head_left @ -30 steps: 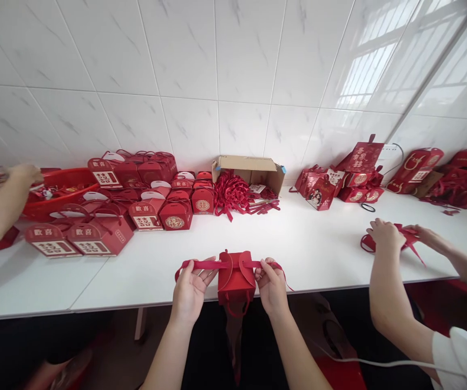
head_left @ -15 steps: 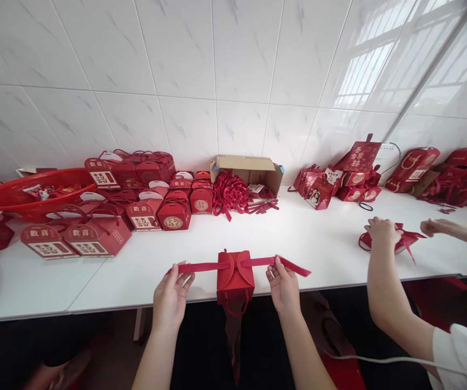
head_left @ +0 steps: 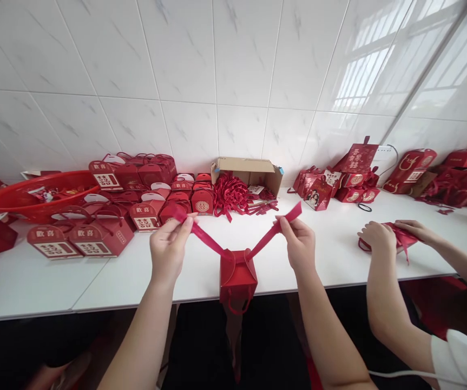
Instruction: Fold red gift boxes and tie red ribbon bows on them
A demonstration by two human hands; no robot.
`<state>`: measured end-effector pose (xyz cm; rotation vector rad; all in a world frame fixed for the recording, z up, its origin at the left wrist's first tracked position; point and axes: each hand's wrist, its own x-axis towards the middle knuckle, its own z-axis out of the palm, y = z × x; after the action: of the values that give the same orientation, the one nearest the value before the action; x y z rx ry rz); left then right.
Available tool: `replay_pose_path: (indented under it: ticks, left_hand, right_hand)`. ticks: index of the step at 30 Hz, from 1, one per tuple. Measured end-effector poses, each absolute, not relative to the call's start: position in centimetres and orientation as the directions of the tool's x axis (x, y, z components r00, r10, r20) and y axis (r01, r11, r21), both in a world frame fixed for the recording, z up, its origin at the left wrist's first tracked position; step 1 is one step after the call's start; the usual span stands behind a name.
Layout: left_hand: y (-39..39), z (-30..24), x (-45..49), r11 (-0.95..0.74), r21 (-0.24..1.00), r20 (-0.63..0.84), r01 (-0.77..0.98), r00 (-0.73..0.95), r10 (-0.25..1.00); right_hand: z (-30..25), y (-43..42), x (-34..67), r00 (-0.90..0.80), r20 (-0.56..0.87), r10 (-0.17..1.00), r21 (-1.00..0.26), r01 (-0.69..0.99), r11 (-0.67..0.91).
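Note:
A small red gift box [head_left: 238, 275] sits at the table's front edge, its looped cord handle hanging toward me. A red ribbon [head_left: 209, 240] runs through the top of the box, and its two ends rise outward in a V. My left hand [head_left: 171, 244] pinches one end, up and left of the box. On the other side my right hand [head_left: 297, 241] is closed on the opposite end at about the same height. Both ribbon lengths look taut. Neither hand touches the box itself.
Red boxes [head_left: 91, 238] and a red basin [head_left: 42, 195] stand at the left. Behind my box, a cardboard carton [head_left: 249, 164] lies beside bundled ribbons [head_left: 230, 195]. At right, a co-worker's hands [head_left: 377, 236] handle another red box. More red boxes [head_left: 318, 189] line the wall.
Both my hands have lifted, pulling the ribbon ends from nearly level into a raised V. At right, the co-worker's far hand has come down onto their box.

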<state>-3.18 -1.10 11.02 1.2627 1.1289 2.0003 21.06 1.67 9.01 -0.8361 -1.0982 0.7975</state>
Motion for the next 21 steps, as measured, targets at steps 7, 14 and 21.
replay_pose_path:
  ticks: [7, 14, 21]
  left_hand:
    - [-0.4, 14.8, -0.8, -0.571, 0.815, 0.579, 0.097, -0.168, 0.798]
    - [-0.5, 14.6, -0.3, -0.54, 0.801, 0.549, 0.258, 0.044, 0.835]
    - [-0.6, 14.7, -0.1, -0.626, 0.766, 0.642, 0.149, -0.105, 0.76]
  right_hand:
    - [12.6, 1.8, 19.2, -0.007, 0.571, 0.821, -0.82, -0.053, 0.57]
    - [13.8, 1.2, 19.5, -0.074, 0.626, 0.776, -0.779, -0.024, 0.626]
    - [14.3, 1.4, 19.9, -0.005, 0.599, 0.8, -0.8, -0.044, 0.599]
